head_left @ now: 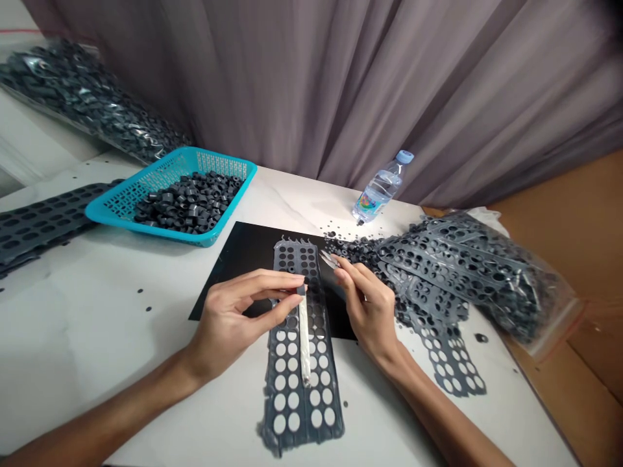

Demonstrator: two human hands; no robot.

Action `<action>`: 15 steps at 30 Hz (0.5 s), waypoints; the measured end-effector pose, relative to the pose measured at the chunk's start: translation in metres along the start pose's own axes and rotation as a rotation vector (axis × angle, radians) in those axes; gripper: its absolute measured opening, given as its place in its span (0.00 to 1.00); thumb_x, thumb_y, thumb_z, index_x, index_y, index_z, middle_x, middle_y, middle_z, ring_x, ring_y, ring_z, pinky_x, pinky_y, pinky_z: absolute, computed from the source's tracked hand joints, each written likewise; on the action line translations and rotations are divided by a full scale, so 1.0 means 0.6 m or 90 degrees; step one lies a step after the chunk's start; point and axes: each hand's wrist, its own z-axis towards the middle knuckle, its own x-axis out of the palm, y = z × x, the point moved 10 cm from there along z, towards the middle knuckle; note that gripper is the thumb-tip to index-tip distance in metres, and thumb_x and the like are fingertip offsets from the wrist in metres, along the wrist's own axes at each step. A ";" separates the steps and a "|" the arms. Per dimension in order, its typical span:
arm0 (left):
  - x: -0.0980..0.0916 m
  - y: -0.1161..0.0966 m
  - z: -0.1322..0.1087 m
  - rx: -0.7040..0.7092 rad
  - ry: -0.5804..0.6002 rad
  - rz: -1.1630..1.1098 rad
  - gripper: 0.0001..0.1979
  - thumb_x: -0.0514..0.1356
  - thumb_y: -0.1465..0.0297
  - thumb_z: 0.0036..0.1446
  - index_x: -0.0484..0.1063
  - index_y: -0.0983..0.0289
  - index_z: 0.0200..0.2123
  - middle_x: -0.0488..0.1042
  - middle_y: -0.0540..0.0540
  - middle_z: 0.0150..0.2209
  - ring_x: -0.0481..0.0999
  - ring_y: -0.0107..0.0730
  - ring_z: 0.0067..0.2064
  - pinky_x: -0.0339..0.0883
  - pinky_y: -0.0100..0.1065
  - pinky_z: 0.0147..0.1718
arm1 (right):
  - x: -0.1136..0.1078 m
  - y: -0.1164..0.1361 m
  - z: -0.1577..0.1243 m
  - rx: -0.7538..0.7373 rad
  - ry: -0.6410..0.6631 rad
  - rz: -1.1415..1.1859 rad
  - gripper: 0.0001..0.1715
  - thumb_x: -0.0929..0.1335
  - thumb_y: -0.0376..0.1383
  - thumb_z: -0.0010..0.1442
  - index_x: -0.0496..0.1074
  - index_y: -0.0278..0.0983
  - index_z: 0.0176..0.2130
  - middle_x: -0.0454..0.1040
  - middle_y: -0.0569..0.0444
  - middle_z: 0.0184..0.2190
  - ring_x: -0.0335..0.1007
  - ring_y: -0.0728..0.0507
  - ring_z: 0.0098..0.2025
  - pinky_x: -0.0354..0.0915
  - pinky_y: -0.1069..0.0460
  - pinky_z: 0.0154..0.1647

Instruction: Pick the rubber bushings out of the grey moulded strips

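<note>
My left hand pinches a small dark grey rubber piece between thumb and fingertips. From that piece a slim white stick runs down toward me, over a grey rubber sheet full of round holes. Whether the stick passes through the piece is hidden by my fingers. My right hand is closed around a small metal tool with two pointed tips, just right of the sheet. The sheet's far part lies on a black mat, its near part on the white table.
A blue basket holds many grey rubber rings. Behind it rests a clear bag of similar pieces. Right are a water bottle, a heap of holed sheets and a plastic bag. More sheets lie left.
</note>
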 end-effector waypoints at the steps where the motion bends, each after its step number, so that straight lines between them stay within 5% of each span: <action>1: 0.001 -0.001 0.000 0.000 0.002 0.002 0.12 0.69 0.75 0.61 0.83 0.60 0.47 0.83 0.53 0.47 0.85 0.33 0.44 0.82 0.34 0.51 | -0.002 0.001 0.000 0.000 -0.002 0.000 0.18 0.64 0.34 0.75 0.76 0.32 0.58 0.78 0.48 0.40 0.73 0.47 0.35 0.70 0.51 0.40; 9: 0.014 0.018 0.010 -0.020 0.038 0.015 0.11 0.68 0.73 0.63 0.83 0.59 0.48 0.83 0.51 0.49 0.84 0.30 0.45 0.80 0.31 0.51 | -0.028 0.011 0.002 -0.015 -0.042 -0.039 0.19 0.64 0.34 0.75 0.76 0.34 0.59 0.76 0.50 0.35 0.71 0.48 0.31 0.68 0.52 0.33; 15: 0.123 0.065 0.106 0.045 0.235 0.092 0.11 0.65 0.72 0.65 0.81 0.60 0.49 0.83 0.52 0.48 0.84 0.34 0.46 0.78 0.36 0.51 | -0.116 0.011 0.012 0.005 -0.204 -0.089 0.16 0.64 0.35 0.74 0.79 0.35 0.52 0.74 0.53 0.30 0.67 0.48 0.28 0.64 0.51 0.32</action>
